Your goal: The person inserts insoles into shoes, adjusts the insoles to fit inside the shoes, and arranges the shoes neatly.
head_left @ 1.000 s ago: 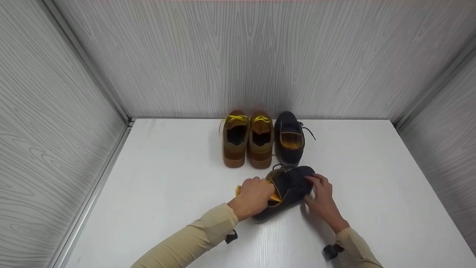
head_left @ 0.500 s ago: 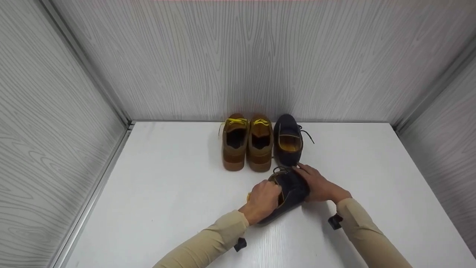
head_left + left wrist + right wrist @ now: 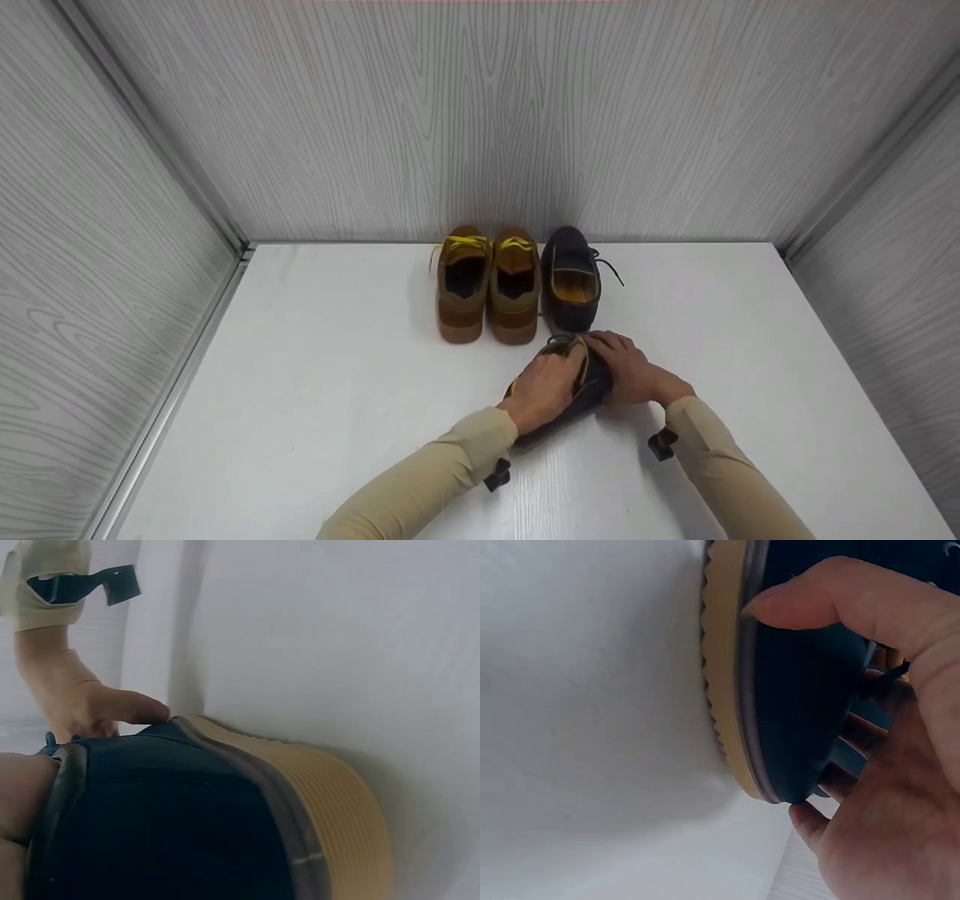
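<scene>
A dark navy lace-up shoe [image 3: 568, 418] with a ribbed tan sole sits slantwise on the white table, toe to the far right. My left hand [image 3: 545, 386] reaches into its opening and pinches the tan-edged tongue, which stands raised; the fingertips inside are hidden. My right hand [image 3: 630, 370] grips the toe end. In the right wrist view, the right thumb [image 3: 810, 604] presses the side near the sole, with the other fingers round the far side. The left wrist view shows the shoe's heel [image 3: 165, 825] close up, part of the left hand [image 3: 26, 795] at the opening.
Behind stand two brown shoes [image 3: 460, 315] [image 3: 514, 319] with yellow laces, side by side. Right of them is the matching navy shoe [image 3: 570, 311], its dark lace trailing right. Grey wood-grain panels [image 3: 487, 120] enclose the table [image 3: 337, 375] at the back and sides.
My right hand has gone from pinching the toe to wrapping over it. The left hand has moved right and forward within the opening, and the tongue is raised. Less of the yellow lining shows.
</scene>
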Tool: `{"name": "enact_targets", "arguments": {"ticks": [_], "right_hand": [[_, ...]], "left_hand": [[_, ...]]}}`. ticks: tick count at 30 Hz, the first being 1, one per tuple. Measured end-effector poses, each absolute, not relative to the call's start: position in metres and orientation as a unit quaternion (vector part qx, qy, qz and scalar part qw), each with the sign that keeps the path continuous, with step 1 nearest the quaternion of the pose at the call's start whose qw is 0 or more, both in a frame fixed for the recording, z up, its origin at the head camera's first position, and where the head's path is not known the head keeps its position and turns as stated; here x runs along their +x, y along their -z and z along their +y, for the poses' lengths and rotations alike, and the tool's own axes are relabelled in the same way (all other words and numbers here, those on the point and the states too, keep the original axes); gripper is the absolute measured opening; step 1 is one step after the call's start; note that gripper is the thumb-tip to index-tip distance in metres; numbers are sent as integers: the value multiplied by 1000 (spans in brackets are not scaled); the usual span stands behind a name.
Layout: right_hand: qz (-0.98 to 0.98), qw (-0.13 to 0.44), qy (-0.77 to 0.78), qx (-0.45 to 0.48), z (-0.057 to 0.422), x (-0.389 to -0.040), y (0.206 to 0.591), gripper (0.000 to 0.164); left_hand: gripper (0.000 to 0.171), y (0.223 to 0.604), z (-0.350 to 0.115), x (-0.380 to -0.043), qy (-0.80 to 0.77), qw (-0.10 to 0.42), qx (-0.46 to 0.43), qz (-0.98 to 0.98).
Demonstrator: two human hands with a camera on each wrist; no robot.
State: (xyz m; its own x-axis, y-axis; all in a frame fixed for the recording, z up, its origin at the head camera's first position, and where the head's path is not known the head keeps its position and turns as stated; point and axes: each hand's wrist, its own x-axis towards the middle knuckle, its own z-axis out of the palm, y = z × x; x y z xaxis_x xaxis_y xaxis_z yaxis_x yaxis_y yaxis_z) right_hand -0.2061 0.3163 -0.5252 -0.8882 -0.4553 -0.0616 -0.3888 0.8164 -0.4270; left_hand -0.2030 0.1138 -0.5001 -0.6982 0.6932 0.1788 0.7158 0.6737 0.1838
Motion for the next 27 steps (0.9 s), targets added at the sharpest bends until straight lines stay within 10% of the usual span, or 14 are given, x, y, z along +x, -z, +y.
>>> {"name": "enact_targets", "arguments": {"ticks": [19, 27], "right_hand": [[953, 32, 182, -240, 308, -203, 531, 92], [957, 57, 183, -218, 307, -200, 534, 102]], "left_hand": [[49, 503, 98, -205, 124, 24, -413, -902], [19, 489, 103, -185, -83, 31, -359, -929]]}}
